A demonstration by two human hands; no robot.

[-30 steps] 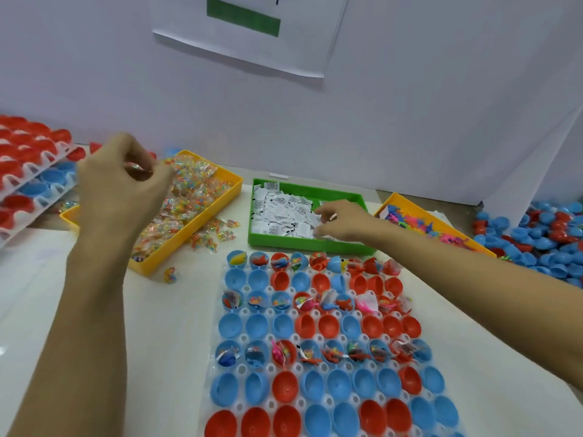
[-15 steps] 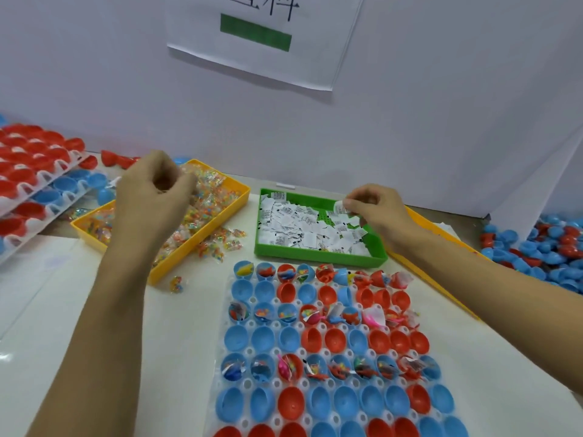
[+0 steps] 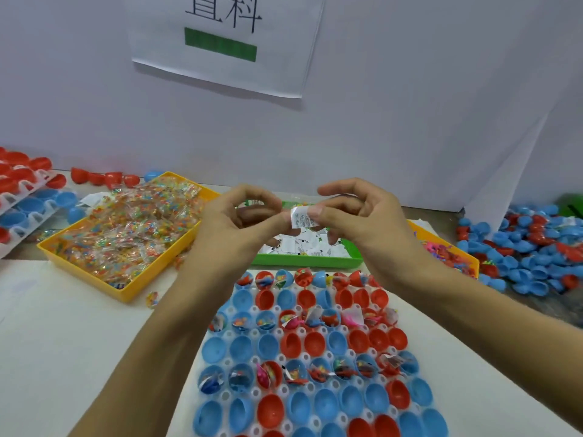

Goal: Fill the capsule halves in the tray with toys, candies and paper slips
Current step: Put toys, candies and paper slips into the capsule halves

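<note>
Both hands are raised together above the far edge of the capsule tray (image 3: 310,357) and in front of the green bin (image 3: 307,258) of paper slips. The right hand (image 3: 356,216) pinches a small printed paper slip (image 3: 303,217) between thumb and forefinger, other fingers curled. The left hand (image 3: 233,228) has curled fingers, and its thumb tip touches the same slip. The yellow candy bin (image 3: 126,228) lies to the left. In the tray some red and blue halves already hold toys and candies, and others have nothing inside.

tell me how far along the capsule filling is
Done: three rows of the tray, alternating with empty ones, already hold toys and wrappers. In hand: the left hand and right hand pinch one paper slip above the green bin. Left: the bare rows between and the nearest ones.
</note>
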